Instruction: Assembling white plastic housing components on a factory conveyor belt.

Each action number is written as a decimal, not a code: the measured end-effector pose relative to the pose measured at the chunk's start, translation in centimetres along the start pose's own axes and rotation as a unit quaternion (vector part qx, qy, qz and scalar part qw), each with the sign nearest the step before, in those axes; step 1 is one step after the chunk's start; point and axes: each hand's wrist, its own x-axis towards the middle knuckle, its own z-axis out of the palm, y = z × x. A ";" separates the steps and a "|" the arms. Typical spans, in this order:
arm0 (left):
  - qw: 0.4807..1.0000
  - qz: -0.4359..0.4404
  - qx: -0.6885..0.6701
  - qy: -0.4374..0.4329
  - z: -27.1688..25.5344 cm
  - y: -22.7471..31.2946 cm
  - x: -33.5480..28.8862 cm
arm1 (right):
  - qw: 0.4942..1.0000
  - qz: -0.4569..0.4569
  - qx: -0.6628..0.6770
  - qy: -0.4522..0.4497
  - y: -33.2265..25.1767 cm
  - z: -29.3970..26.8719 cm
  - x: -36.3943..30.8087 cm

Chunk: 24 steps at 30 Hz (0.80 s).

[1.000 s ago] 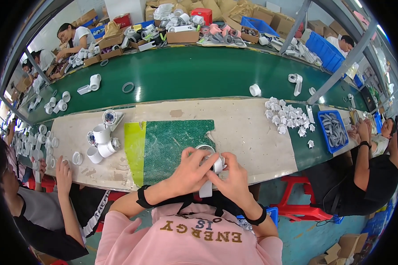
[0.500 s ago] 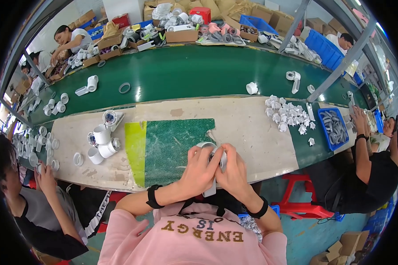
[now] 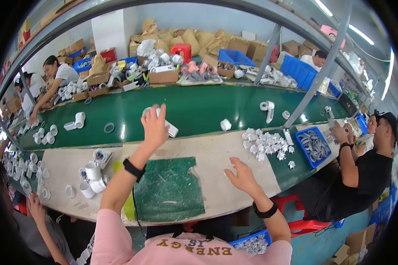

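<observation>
White part (image 3: 173,130) has moved out over the green belt (image 3: 208,104), at the left hand (image 3: 154,128), whose bent fingers partly cover it; I cannot tell if they grip it. The right hand (image 3: 244,177), fingers spread, hovers above the table (image 3: 223,196) near the white pieces (image 3: 263,143).

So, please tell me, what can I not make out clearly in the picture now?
All in the head view:
- White part: its middle is hidden by the left hand, so the grip cannot be told.
- Small pieces in the blue tub under the table edge: too small to tell their shape.
- Boxes, lower right: cut off by the dark rim.
</observation>
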 end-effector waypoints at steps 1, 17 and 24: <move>0.999 0.003 0.000 0.041 0.3 0.4 -0.7 | 0.999 0.032 -0.002 -0.012 1.1 -0.5 0.1; 0.355 -0.408 -0.717 -0.439 10.4 4.4 -7.3 | 0.944 0.227 -0.239 0.030 25.5 -7.2 17.9; 0.342 -0.435 -0.703 -0.446 9.3 5.7 -6.9 | 0.921 0.236 -0.310 -0.019 33.8 -6.1 19.8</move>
